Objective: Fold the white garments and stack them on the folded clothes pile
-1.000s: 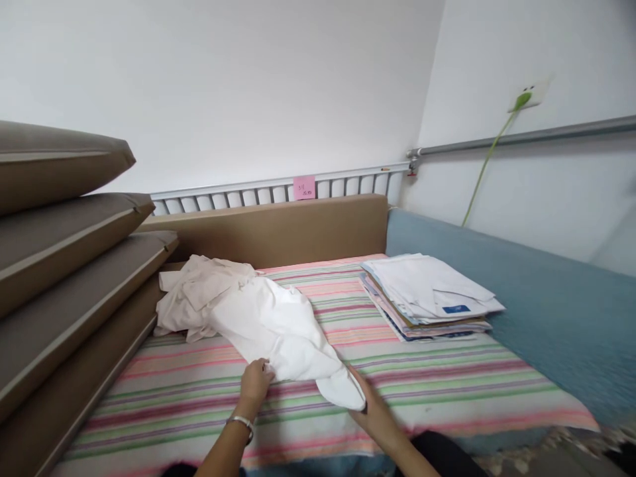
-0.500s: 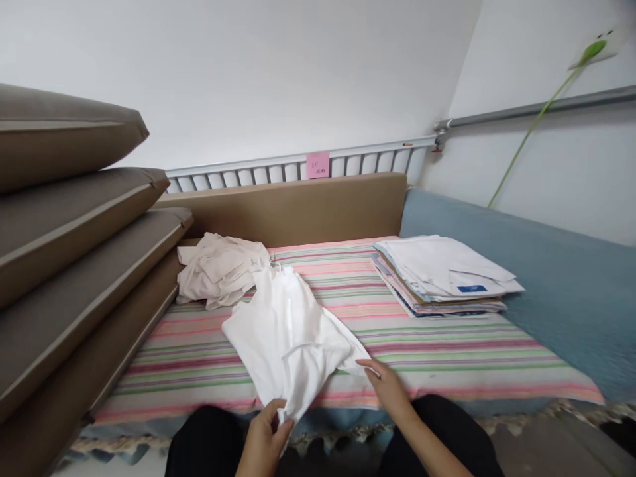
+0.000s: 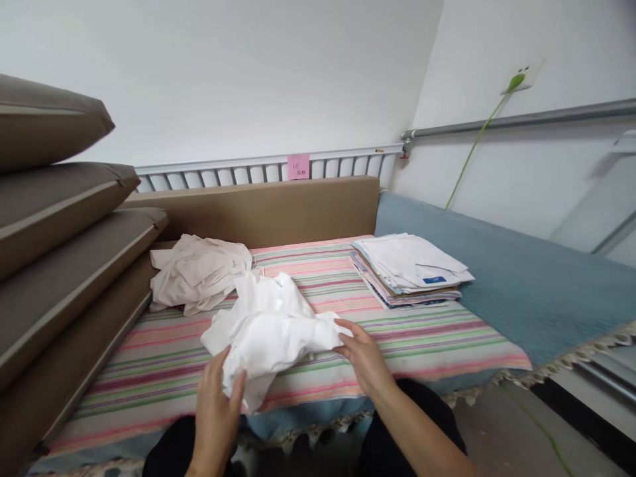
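Observation:
A crumpled white cloth (image 3: 278, 338), perhaps a garment, lies bunched on the striped cover (image 3: 318, 271) in front of me. My left hand (image 3: 217, 407) is at its near left end, with the fabric between thumb and fingers. At the right end, my right hand (image 3: 365, 361) pinches a corner of it between thumb and fingertips. The cloth's folds hide its full shape. Just behind it, on the left, sits a heap of off-white cloth (image 3: 199, 271), which neither hand touches.
A stack of folded fabrics (image 3: 410, 268) with a white one on top stands at the right. Brown cushions (image 3: 74, 242) are piled at the left. A brown backrest (image 3: 263, 209) runs along the back, before a radiator (image 3: 218, 173) bearing a pink note (image 3: 298, 167).
The near edge of the white cloth has been lifted and folded away from me. My left hand has moved left and forward, my right hand slightly forward. The view has shifted right.

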Motion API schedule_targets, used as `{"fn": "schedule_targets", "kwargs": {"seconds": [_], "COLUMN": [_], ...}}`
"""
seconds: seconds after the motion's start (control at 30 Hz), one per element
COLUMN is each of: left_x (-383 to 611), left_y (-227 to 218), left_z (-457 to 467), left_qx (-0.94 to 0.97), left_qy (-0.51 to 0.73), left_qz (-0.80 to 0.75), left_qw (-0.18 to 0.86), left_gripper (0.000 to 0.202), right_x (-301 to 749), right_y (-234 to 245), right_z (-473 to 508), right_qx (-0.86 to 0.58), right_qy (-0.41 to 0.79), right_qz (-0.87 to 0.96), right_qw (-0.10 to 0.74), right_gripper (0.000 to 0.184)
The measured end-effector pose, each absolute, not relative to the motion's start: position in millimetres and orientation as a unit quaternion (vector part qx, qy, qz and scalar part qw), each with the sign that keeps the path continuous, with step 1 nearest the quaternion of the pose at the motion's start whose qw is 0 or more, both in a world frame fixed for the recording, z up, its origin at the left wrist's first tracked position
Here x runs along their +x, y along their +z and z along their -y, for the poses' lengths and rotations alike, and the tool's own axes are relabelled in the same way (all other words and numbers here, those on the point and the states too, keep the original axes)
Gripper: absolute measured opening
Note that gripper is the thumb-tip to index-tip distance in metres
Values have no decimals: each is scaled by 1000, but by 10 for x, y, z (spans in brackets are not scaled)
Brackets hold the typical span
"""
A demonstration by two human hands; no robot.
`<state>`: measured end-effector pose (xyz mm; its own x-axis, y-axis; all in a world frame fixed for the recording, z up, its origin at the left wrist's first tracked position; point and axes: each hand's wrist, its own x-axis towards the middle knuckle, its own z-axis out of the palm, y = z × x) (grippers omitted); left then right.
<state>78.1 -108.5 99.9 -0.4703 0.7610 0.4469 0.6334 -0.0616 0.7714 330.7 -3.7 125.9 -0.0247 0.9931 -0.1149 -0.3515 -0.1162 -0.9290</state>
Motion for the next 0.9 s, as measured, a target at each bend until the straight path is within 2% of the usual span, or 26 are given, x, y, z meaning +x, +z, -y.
{"fn": "schedule_targets", "kwargs": {"seconds": [0.1, 0.17, 0.27, 0.33, 0.43, 0.57, 0.73, 0.8, 0.9], "left_x": [1156, 1305, 1225, 1057, 853, 784, 752, 722, 649], "left_y": [1022, 966, 888, 867, 871, 912, 984, 1020, 1084], "left_z": [1034, 931, 767, 717, 751, 856, 934, 950, 942], "left_qx": [577, 547, 429, 332, 214, 171, 181, 200, 219], "left_qy": [499, 514, 563, 599, 647, 662, 658, 661, 676], "left_qz": [-622, -612, -615, -589, -527, -484, -479, -468, -433], "left_qw": [177, 248, 348, 429, 508, 547, 552, 552, 555], "left_gripper": [57, 59, 39, 35, 41, 49, 48, 45, 39], "right_x": [2817, 2605, 2560, 2682, 2915, 2982, 2667, 2540, 2435], "right_y": [1317, 1309, 1227, 1113, 888, 702, 793, 847, 922], "right_z": [197, 313, 367, 285, 58, -200, -403, -481, -582], "right_qx": [-412, -365, -280, -304, -419, -488, -426, -406, -397], "right_qy": [579, 559, 567, 566, 509, 418, 268, 233, 223], "right_qz": [502, 609, 683, 675, 655, 682, 800, 830, 846], "right_qw": [493, 430, 366, 362, 369, 351, 327, 302, 278], "right_gripper": [27, 28, 40, 45, 40, 44, 56, 52, 33]}}
